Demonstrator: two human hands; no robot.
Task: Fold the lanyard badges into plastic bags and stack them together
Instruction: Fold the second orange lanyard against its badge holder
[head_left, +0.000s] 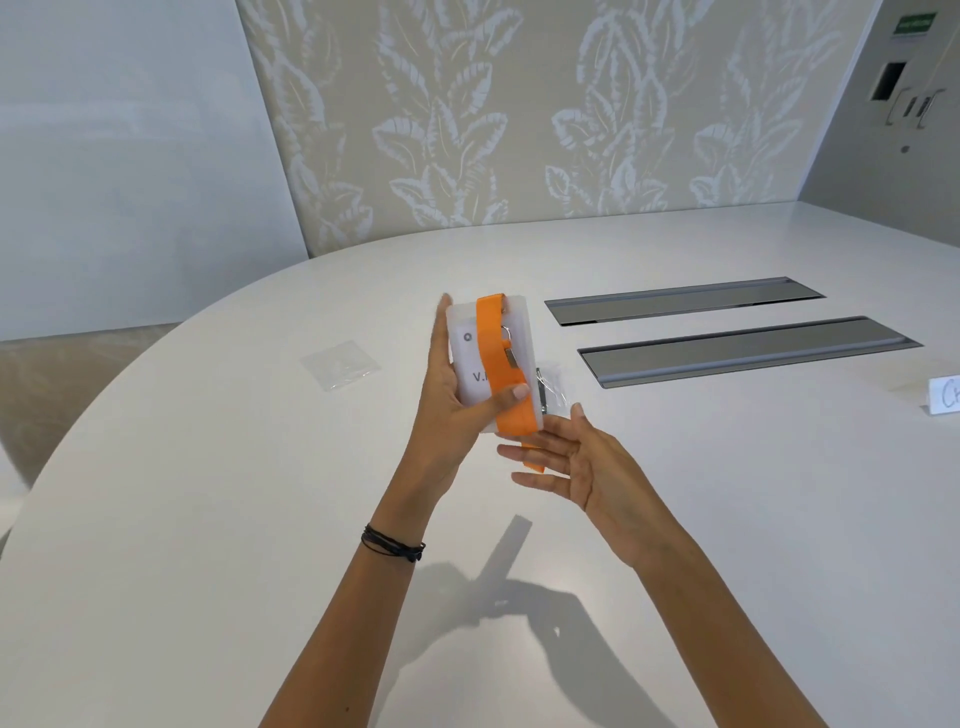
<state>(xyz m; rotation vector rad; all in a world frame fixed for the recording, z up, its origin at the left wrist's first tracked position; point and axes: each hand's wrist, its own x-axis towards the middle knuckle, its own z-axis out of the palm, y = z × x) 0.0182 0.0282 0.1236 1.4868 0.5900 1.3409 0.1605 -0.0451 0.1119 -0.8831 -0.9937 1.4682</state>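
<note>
My left hand (457, 395) holds a white badge (467, 364) upright above the table, with an orange lanyard (498, 364) wrapped lengthwise around it and the thumb pressing the strap down. A metal clip shows on the strap near the top. My right hand (571, 462) is just below and right of the badge, palm up with fingers spread; a loose orange strap end lies across its fingers. An empty clear plastic bag (340, 364) lies flat on the table to the left. Another clear bag with something metallic inside (553, 389) lies behind the badge, partly hidden.
The white oval table (260, 519) carries two long grey recessed cable hatches (680, 299) (748, 348) at the right. A white folded name card (945, 395) stands at the right edge. A leaf-patterned wall is behind the table.
</note>
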